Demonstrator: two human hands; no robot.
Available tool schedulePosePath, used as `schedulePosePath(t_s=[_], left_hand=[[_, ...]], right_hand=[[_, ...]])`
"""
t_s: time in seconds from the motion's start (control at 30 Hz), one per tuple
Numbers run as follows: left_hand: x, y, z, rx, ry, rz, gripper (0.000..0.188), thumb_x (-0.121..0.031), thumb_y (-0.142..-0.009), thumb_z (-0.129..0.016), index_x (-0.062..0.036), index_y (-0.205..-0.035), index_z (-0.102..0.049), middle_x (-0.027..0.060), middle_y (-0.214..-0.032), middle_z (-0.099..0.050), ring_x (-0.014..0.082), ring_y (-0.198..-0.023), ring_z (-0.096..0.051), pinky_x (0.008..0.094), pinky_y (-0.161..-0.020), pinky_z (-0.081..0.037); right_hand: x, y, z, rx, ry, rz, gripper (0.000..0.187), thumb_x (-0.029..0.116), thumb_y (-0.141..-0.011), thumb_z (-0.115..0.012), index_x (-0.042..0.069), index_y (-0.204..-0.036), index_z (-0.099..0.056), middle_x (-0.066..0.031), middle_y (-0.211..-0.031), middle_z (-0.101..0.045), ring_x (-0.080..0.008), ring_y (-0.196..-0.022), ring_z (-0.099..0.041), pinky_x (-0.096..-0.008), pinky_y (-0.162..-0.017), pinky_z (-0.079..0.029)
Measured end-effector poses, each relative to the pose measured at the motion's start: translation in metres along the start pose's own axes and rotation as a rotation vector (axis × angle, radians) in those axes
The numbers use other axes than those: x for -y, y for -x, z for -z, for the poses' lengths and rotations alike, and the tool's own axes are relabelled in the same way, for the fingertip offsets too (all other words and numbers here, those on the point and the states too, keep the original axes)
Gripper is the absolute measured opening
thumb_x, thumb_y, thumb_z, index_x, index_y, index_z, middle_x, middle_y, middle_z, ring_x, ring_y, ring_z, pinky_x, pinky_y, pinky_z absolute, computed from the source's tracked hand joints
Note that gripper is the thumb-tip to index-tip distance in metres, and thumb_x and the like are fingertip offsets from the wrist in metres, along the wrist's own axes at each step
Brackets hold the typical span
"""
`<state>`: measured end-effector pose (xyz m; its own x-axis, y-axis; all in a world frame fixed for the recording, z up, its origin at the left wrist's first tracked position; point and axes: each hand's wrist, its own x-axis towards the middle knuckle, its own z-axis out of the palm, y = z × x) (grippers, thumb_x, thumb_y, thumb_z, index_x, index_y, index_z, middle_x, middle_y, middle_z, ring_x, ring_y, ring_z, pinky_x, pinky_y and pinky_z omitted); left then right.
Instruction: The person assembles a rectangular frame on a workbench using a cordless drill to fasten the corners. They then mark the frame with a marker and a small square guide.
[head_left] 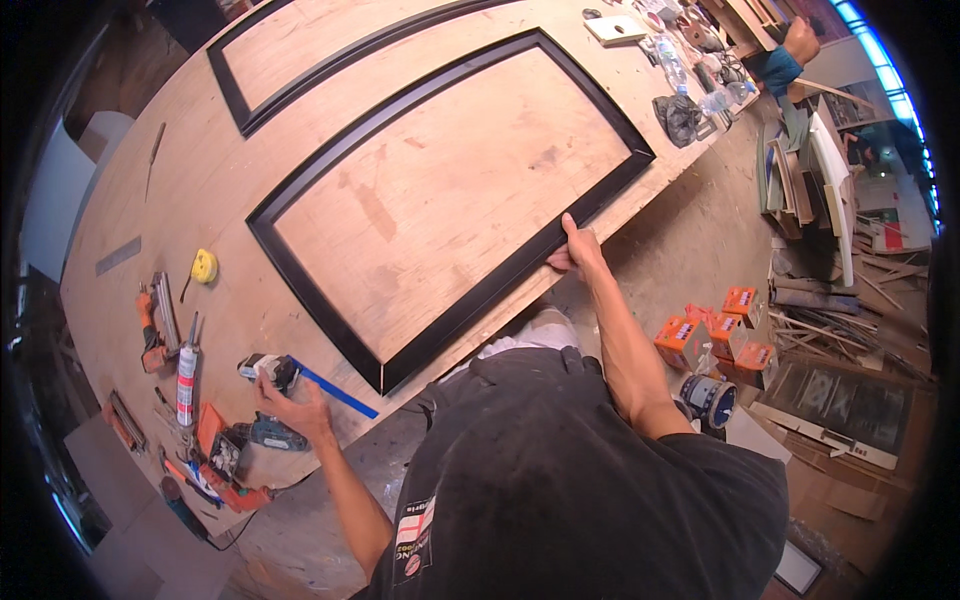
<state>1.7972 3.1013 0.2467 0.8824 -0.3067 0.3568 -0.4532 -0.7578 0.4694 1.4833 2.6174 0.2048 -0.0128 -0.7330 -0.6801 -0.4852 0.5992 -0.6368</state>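
A black four-sided frame (450, 330) with mitred corners lies flat on the plywood-topped table (180, 220), its far side bowed outward. Pale lines show at two of its near-side corners. My right hand (580, 250) grips the frame's near rail, thumb on top and fingers curled at the table edge. To the left, my left hand (293, 408) has its fingers apart, reaching to a small black-and-white object (268, 370) whose kind I cannot make out. Beside that hand lies a flat blue strip (335, 388).
A second black frame (235, 90) lies beyond. At left are a sealant tube (186, 385), a yellow tape measure (204, 266) and several tools. Bottles (670, 65) and a dark plastic bag (680, 118) stand far right. Orange boxes (682, 340) and a person's arm (785, 65) are farther right.
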Motion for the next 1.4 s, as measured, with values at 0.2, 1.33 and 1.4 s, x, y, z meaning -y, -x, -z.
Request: schedulePosePath(t_s=[0.2,1.33,1.4], left_hand=[[-0.137,0.009,-0.042,0.046,0.171,-0.142,0.078,-0.013,-0.073,-0.077,-0.0008,-0.146,-0.051,0.026,-0.144,-0.046,0.0436,-0.136,-0.043,0.0538,-0.116,-0.032],[-0.657,-0.04,-0.447,0.88,0.113,-1.171,0.047,-0.031,-0.088,-0.071,-0.0288,-0.135,-0.066,0.001,-0.144,-0.053,0.0235,-0.147,-0.04,0.0679,-0.107,-0.038],[-0.664,-0.041,-0.436,0.963,0.043,-1.088,0.038,-0.029,-0.099,-0.055,-0.0273,-0.134,-0.069,0.006,-0.147,-0.053,0.0259,-0.149,-0.039,0.0631,-0.115,-0.032]], right_hand=[[0.016,-0.047,0.098,-0.352,0.54,0.519,0.041,0.042,-0.096,-0.071,0.001,-0.101,-0.072,-0.0164,-0.084,-0.071,-0.031,-0.079,-0.071,-0.0414,-0.073,-0.056],[0.065,-0.135,0.126,0.572,0.802,1.456,0.053,0.04,-0.069,-0.085,0.017,-0.114,-0.069,-0.0051,-0.112,-0.061,-0.0264,-0.113,-0.057,-0.0403,-0.097,-0.049],[0.072,-0.134,0.133,0.571,0.867,1.435,0.054,0.042,-0.071,-0.083,0.019,-0.118,-0.068,-0.0058,-0.114,-0.062,-0.027,-0.114,-0.057,-0.0422,-0.098,-0.049]])
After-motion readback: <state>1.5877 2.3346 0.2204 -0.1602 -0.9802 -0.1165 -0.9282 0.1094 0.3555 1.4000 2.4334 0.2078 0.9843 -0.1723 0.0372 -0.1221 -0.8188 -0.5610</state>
